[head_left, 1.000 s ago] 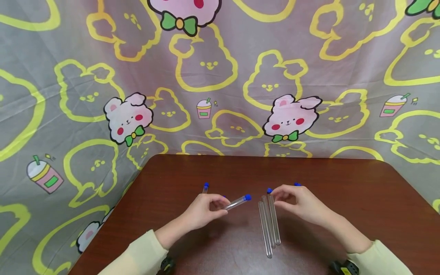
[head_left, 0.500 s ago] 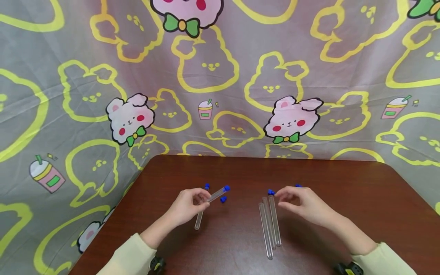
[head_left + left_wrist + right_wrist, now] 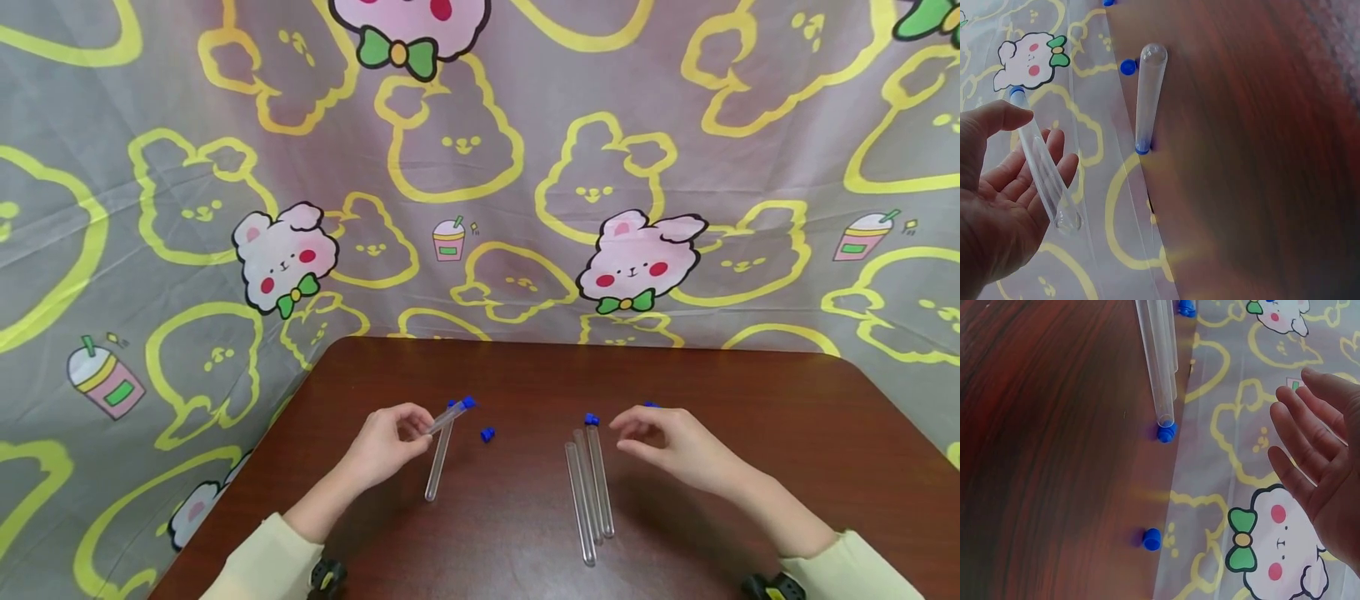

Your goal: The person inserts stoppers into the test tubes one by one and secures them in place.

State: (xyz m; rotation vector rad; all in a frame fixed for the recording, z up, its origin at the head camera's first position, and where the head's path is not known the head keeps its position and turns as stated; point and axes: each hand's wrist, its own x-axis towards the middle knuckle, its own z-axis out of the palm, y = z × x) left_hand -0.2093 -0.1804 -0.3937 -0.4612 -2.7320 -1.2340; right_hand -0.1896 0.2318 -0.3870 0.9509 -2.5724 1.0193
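Observation:
My left hand [image 3: 382, 446] pinches a clear test tube [image 3: 1040, 162] with a blue cap between thumb and fingers, above the table's left part. The tube's capped end points up and right in the head view. Below it, another blue-capped test tube [image 3: 439, 467] lies on the table, its cap partly behind the held tube. A loose blue cap [image 3: 487, 434] is just right of these. My right hand [image 3: 678, 446] hovers, fingers loosely bent, holding nothing. Left of it lie three uncapped test tubes [image 3: 589, 492] side by side, with a blue cap [image 3: 592, 419] at their far end.
A further blue cap [image 3: 652, 405] lies behind my right hand, partly hidden by it. The dark brown table [image 3: 720, 375] has rounded far corners. A patterned cloth [image 3: 525, 167] hangs behind and along its left side.
My left hand has carried the capped test tube leftward, over the tube lying there, uncovering the loose blue cap. My right hand has drifted slightly right, away from the three tubes.

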